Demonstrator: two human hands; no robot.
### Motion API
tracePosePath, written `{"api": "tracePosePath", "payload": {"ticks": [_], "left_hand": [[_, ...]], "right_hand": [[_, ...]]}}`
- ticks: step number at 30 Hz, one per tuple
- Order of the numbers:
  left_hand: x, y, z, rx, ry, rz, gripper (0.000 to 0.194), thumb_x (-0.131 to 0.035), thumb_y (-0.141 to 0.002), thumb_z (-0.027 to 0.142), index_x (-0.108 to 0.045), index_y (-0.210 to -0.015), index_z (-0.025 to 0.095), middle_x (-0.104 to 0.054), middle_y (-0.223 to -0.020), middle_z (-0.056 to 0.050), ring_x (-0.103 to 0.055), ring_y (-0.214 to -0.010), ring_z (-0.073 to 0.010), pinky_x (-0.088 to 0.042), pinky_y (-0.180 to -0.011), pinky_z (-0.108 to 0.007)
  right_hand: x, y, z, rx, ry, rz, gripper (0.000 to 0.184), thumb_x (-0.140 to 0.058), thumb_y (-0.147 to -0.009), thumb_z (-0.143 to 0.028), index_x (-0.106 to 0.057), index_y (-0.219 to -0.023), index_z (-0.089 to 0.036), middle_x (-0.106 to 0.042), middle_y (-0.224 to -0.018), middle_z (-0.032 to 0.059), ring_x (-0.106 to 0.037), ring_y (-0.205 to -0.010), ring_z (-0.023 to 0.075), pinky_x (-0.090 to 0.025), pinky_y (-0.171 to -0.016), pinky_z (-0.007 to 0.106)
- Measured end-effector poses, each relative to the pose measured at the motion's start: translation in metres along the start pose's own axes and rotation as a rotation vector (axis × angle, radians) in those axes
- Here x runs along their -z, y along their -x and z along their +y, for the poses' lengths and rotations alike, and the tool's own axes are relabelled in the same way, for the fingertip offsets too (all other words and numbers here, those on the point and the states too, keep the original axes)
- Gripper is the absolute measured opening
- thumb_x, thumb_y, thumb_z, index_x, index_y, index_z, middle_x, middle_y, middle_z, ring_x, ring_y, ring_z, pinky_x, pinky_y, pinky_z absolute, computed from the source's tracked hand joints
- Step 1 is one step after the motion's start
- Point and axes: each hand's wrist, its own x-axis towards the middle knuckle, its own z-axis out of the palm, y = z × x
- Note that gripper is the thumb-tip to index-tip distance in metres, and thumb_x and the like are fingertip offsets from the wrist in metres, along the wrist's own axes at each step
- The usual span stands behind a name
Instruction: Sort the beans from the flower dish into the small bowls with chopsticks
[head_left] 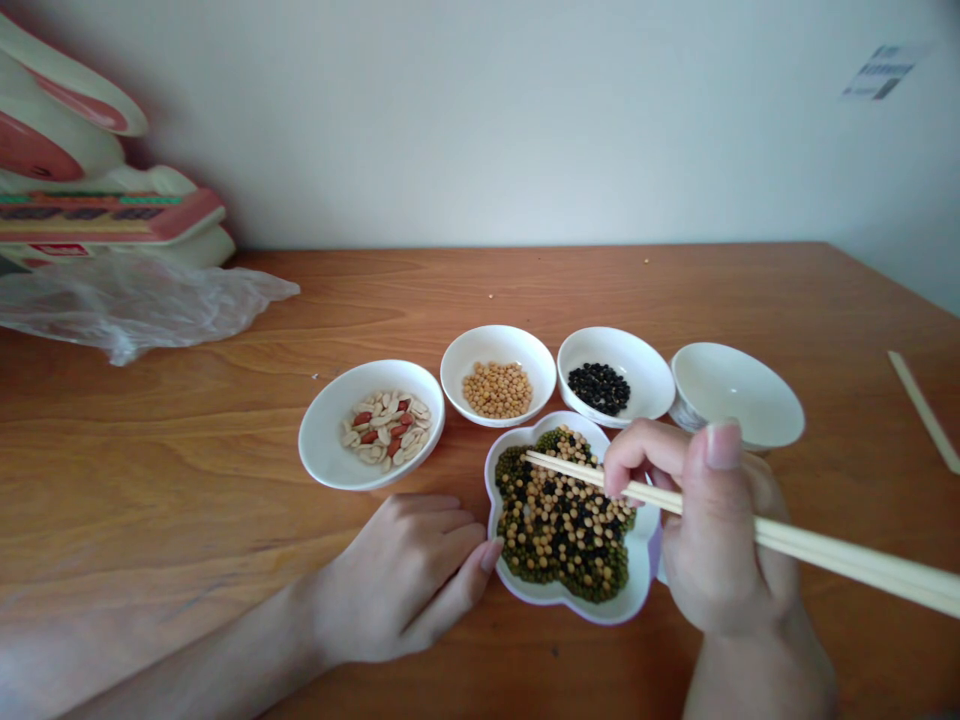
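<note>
My right hand [720, 510] holds a pair of wooden chopsticks [825, 545], their tips close together among the beans on the left of a flower-shaped dish [637, 600]. Green, black and yellow beans [559, 520] lie mixed in this white dish with a lilac rim. At its left edge, my left hand [420, 570] is closed, thumb against the rim; its other fingertips are hidden. Behind the dish stand a bowl of soybeans [498, 390] and a bowl of black beans [600, 388]. Peanuts [386, 428], a few red-skinned, fill the bottom of the left bowl [322, 455].
To the right, partly behind my right hand, stands a white bowl [742, 390], seemingly stacked on another. A pale stick [924, 412] lies at the far right. Clear plastic [150, 300] and a pink-and-white rabbit-shaped item [97, 180] occupy the left back, near the wall [487, 120].
</note>
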Motion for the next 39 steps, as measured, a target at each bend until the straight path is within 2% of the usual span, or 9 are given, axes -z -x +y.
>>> {"api": "tracePosePath", "payload": {"ticks": [6,11,16,22,28,34,39], "left_hand": [[0.0,0.0,0.0,-0.004,-0.001,-0.001,0.04,-0.036,-0.115,0.02,-0.056,-0.081,0.021,-0.065,-0.075,-0.003,-0.056,-0.065,-0.0178,-0.039,-0.063,-0.034],[-0.001,0.0,0.0,0.003,-0.001,0.005,0.039,-0.037,-0.115,0.02,-0.055,-0.081,0.021,-0.064,-0.074,-0.003,-0.055,-0.065,-0.0178,-0.039,-0.064,-0.034],[-0.001,0.001,0.0,-0.001,0.005,-0.009,0.038,-0.036,-0.116,0.02,-0.053,-0.082,0.021,-0.064,-0.076,-0.002,-0.054,-0.067,-0.0179,-0.037,-0.066,-0.034],[-0.001,0.001,-0.001,0.006,0.009,-0.006,0.037,-0.037,-0.116,0.02,-0.052,-0.082,0.021,-0.062,-0.076,-0.001,-0.053,-0.067,-0.0179,-0.037,-0.065,-0.035],[-0.001,0.001,-0.002,0.003,0.003,-0.009,0.037,-0.036,-0.116,0.02,-0.052,-0.083,0.021,-0.063,-0.077,-0.001,-0.053,-0.067,-0.0181,-0.036,-0.066,-0.036],[-0.001,0.001,-0.001,0.007,0.013,-0.015,0.037,-0.036,-0.116,0.021,-0.052,-0.082,0.021,-0.063,-0.077,-0.001,-0.054,-0.068,-0.0181,-0.036,-0.066,-0.035],[-0.001,0.0,-0.001,0.003,0.012,-0.021,0.037,-0.035,-0.116,0.02,-0.051,-0.082,0.022,-0.063,-0.077,-0.001,-0.053,-0.067,-0.0182,-0.037,-0.067,-0.035]], "right_hand": [[0.001,-0.001,0.006,0.007,-0.034,-0.04,0.077,-0.024,-0.111,-0.071,-0.064,-0.067,-0.022,-0.057,-0.058,0.0023,-0.053,-0.054,0.0163,-0.035,-0.052,0.033],[0.0,-0.002,0.006,0.024,0.028,-0.062,0.074,-0.02,-0.114,-0.064,-0.063,-0.07,-0.022,-0.058,-0.058,0.0009,-0.05,-0.053,0.0142,-0.036,-0.054,0.031],[-0.001,-0.003,0.002,0.071,0.076,-0.033,0.075,-0.021,-0.116,-0.061,-0.063,-0.068,-0.021,-0.056,-0.056,0.0007,-0.048,-0.051,0.0136,-0.036,-0.054,0.032],[-0.003,-0.001,-0.005,-0.024,0.019,0.013,0.075,-0.025,-0.115,-0.064,-0.064,-0.067,-0.021,-0.06,-0.061,0.0024,-0.051,-0.056,0.0144,-0.038,-0.059,0.033],[0.001,0.001,0.002,0.022,-0.036,0.019,0.075,-0.027,-0.114,-0.064,-0.065,-0.066,-0.021,-0.058,-0.057,0.0024,-0.052,-0.052,0.0153,-0.036,-0.054,0.033],[0.004,0.0,0.009,-0.003,-0.084,-0.034,0.076,-0.025,-0.11,-0.072,-0.062,-0.066,-0.022,-0.055,-0.056,0.0017,-0.051,-0.054,0.016,-0.034,-0.052,0.034],[0.004,-0.001,0.009,-0.003,-0.049,-0.068,0.075,-0.024,-0.111,-0.07,-0.062,-0.067,-0.023,-0.053,-0.057,0.0007,-0.049,-0.054,0.0154,-0.032,-0.052,0.033]]}}
